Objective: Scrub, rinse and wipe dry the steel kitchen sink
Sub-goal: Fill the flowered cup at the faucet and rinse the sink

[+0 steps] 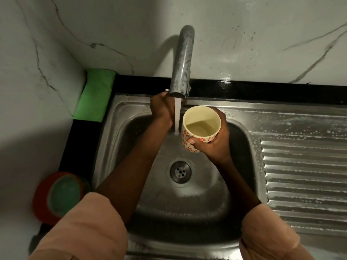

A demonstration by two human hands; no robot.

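Steel sink [120, 109] soapy, tap [183, 61] running: rinse step. Right hand [214, 141] fingers grasp cup [201, 126] beside stream; left hand [161, 107] at tap lever, grip unclear. Next: probably fill cup, pour over suds.

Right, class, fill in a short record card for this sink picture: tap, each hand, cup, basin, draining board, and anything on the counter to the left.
tap: running, stream falls into the basin
left hand: reaches to the tap base behind the spout; grip hidden
right hand: holds the cup, thumb across its front
cup: cream with red pattern, upright, some water inside, just right of the stream
basin: steel, wet, drain open
draining board: ridged, beaded with suds
counter left: green cloth; red tub with green pad
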